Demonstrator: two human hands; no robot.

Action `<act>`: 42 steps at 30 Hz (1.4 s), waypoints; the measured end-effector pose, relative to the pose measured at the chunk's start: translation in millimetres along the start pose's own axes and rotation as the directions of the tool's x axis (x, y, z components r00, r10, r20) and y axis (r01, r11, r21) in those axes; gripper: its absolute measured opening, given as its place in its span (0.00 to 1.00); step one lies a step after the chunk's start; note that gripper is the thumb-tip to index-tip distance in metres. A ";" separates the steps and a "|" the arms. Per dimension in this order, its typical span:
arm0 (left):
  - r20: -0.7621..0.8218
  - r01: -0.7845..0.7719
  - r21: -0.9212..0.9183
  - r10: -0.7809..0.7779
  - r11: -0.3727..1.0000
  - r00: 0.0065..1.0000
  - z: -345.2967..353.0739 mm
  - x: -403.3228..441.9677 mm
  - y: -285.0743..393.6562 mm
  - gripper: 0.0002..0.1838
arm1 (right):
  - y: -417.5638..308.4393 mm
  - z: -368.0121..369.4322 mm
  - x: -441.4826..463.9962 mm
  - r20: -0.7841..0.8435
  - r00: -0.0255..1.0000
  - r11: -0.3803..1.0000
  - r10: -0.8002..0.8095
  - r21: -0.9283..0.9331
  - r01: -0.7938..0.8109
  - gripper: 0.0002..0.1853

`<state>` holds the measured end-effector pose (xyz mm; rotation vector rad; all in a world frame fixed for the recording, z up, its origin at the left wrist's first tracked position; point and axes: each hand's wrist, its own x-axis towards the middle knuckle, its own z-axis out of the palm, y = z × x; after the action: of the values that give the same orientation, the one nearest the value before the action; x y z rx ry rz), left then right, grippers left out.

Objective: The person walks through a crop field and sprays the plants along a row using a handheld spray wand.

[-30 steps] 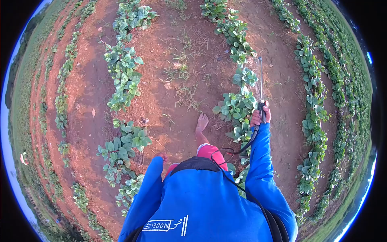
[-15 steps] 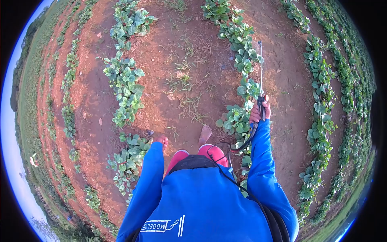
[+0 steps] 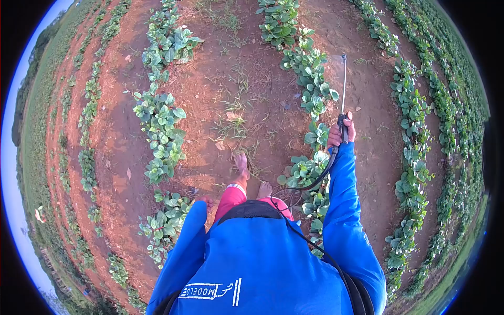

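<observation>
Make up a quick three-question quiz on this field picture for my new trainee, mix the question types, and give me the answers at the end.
1. Which hand grips the wand?
2. True or false: the left foot is ahead of the right foot.
3. The wand points: A) backward, B) ahead, C) straight left.

Key: 1. The right hand. 2. True. 3. B.

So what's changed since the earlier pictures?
The left foot has stepped ahead of the right foot; the left hand swung forward, then back. Nothing was taken hold of or let go: the right hand still grips the wand.
</observation>
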<state>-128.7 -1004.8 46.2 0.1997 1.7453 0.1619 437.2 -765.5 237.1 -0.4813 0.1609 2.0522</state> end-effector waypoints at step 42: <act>0.120 0.084 -0.087 -0.073 0.993 0.990 -100.2 148.2 362.3 0.09 | -96.9 144.0 377.0 -0.019 0.998 0.998 0.056 0.015 -0.056 0.19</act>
<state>-237.7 -618.3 1.8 0.0714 1.6227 0.1691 316.2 -368.6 225.6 -0.4929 0.2029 2.1002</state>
